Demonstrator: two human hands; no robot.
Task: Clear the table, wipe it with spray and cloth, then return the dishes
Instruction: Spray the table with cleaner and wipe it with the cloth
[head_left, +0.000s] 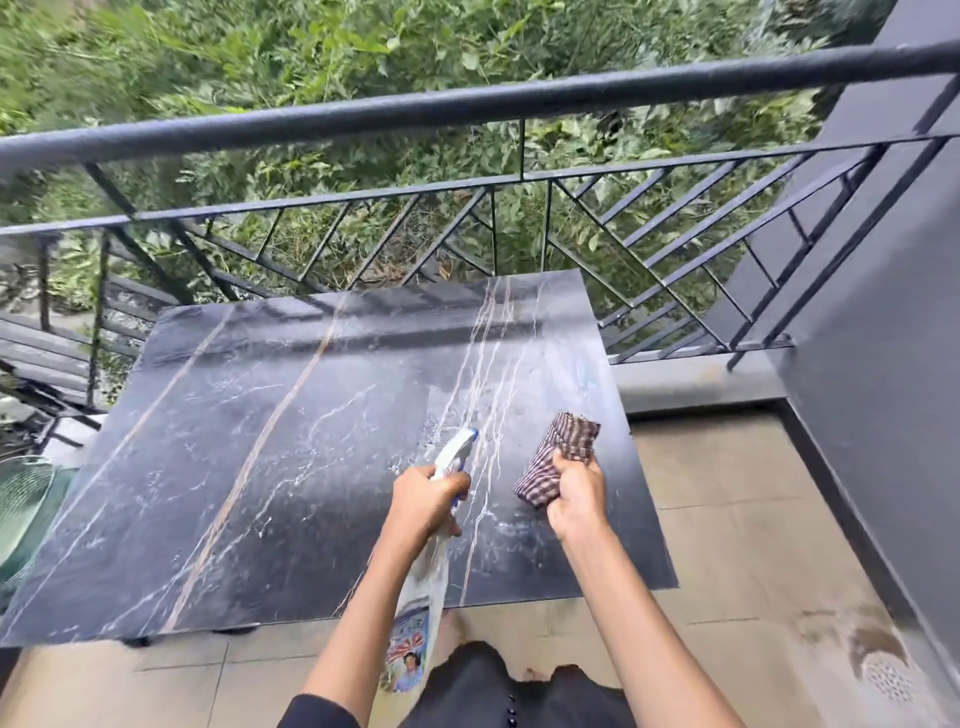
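Gripping the spray bottle (423, 597) at its trigger neck, my left hand (428, 499) is holding it tilted over the dark marble table (234, 441), nozzle pointing away from me. My right hand (576, 493) is clutching the bunched checked cloth (569, 452) just beside it, near the table's right edge.

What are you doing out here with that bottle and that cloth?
A person is cleaning a dark marble table on a balcony. The left hand grips a spray bottle, with its nozzle pointed at the tabletop. The right hand holds a bunched checked cloth over the table's right side. Whether the cloth touches the surface is hard to tell. It looks like the spraying and wiping step.
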